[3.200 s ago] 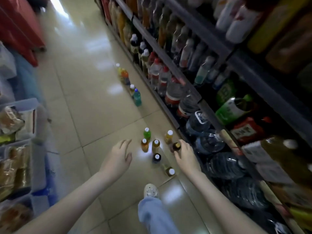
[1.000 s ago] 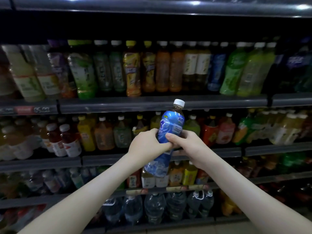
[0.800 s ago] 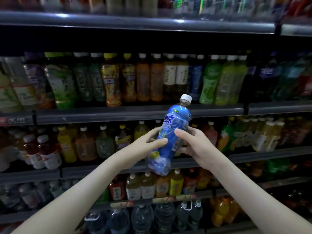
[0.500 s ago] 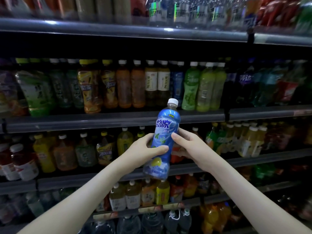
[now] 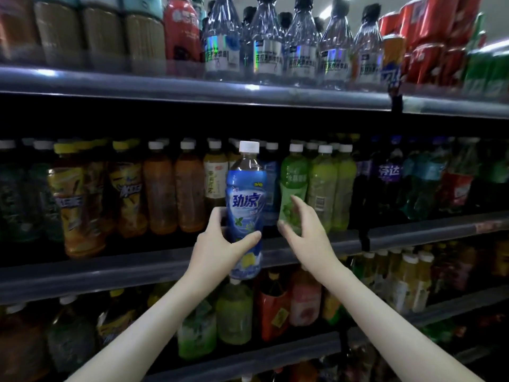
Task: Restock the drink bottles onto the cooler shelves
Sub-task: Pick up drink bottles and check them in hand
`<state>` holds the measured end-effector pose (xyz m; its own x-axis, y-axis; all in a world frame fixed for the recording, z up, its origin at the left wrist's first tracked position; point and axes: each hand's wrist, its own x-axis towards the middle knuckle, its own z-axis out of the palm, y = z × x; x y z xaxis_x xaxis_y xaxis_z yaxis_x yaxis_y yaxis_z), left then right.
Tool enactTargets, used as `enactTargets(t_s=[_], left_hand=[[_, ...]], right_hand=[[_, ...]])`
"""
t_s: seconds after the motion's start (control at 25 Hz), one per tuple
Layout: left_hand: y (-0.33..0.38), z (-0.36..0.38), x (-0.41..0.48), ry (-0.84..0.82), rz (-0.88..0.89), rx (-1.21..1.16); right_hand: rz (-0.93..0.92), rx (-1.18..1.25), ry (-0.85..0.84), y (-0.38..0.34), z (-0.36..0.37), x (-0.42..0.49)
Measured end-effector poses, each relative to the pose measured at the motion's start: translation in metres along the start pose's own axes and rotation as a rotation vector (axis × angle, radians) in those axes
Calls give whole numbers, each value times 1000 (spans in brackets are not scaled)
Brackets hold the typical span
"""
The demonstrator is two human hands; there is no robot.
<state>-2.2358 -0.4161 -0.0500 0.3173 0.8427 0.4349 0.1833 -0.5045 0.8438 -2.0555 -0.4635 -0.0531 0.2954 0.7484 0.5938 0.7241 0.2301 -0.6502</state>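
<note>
My left hand (image 5: 217, 249) grips a blue-labelled drink bottle (image 5: 245, 205) with a white cap, held upright in front of the middle cooler shelf (image 5: 110, 268). Its base hangs just below the shelf's front rail. My right hand (image 5: 301, 227) is off the bottle, a little to its right, fingers loosely spread in front of a light green bottle (image 5: 293, 188). Behind the held bottle stands another blue-labelled bottle (image 5: 271, 186), partly hidden.
The middle shelf holds a packed row of yellow, orange, green and purple bottles. Clear water bottles (image 5: 264, 42) and red cans (image 5: 429, 40) stand on the top shelf (image 5: 192, 89). More bottles fill the lower shelf (image 5: 248, 357). A black divider (image 5: 363, 216) stands right of the green bottles.
The view has tilted up and the bottle has risen to the middle shelf's row. My right hand has let go of the bottle and moved right; my left hand keeps its hold.
</note>
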Motion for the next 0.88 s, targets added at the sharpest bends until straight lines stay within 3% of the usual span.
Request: enactTargets(t_s=[0.08, 0.16, 0.48, 0.68, 0.88], left_hand=[[6, 7, 27, 9, 21, -25], [10, 15, 53, 12, 54, -34], [-8, 54, 112, 30, -16, 106], [-24, 76, 130, 19, -109, 145], [-21, 89, 137, 9, -86, 148]], right_hand=[[-89, -362, 133, 22, -4, 30], [-113, -529, 228, 38, -2, 55], [-264, -762, 381, 58, -5, 108], [-295, -858, 270, 59, -11, 129], [-346, -805, 278, 66, -18, 140]])
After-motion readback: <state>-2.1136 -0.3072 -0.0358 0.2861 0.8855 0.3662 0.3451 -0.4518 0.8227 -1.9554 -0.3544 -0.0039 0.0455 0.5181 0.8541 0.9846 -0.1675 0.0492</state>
